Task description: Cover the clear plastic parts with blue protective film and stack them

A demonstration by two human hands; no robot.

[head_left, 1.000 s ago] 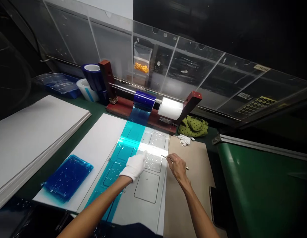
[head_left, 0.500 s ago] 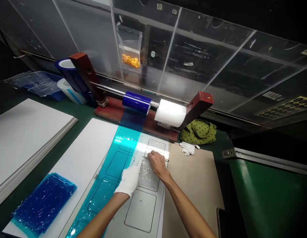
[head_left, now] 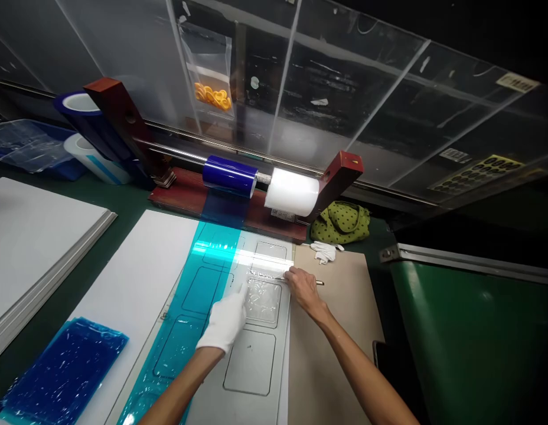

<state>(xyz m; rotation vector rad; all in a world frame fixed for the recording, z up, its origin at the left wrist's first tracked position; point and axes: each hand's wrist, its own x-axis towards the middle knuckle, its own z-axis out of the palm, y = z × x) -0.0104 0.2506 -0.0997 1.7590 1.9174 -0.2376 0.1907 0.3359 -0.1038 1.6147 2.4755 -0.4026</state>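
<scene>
My left hand (head_left: pixel 225 319), in a white glove, presses on the white sheet with rounded-rectangle outlines (head_left: pixel 251 366), its index finger stretched forward beside a crinkled clear film piece (head_left: pixel 263 301). My bare right hand (head_left: pixel 303 288) is closed around a slim pen-like tool (head_left: pixel 319 283) at the sheet's right edge. The tool's dark end sticks out to the right; its exact kind is too small to tell. A translucent blue film strip (head_left: pixel 205 286) runs from the blue film roll (head_left: pixel 230 176) down over the sheet's left part, partly under my left hand.
A white roll (head_left: pixel 292 192) shares the rod of the red wooden stand (head_left: pixel 180 203). Blue film pieces (head_left: pixel 65 372) are stacked at the lower left, below white boards (head_left: pixel 39 236). On the right are brown board (head_left: pixel 331 330), a loose white glove (head_left: pixel 325 252) and a green dotted pouch (head_left: pixel 342 222).
My right hand has moved right with the tool, from over the clear film to the sheet's right edge. My left hand stays near the same outline. The whole view has shifted slightly.
</scene>
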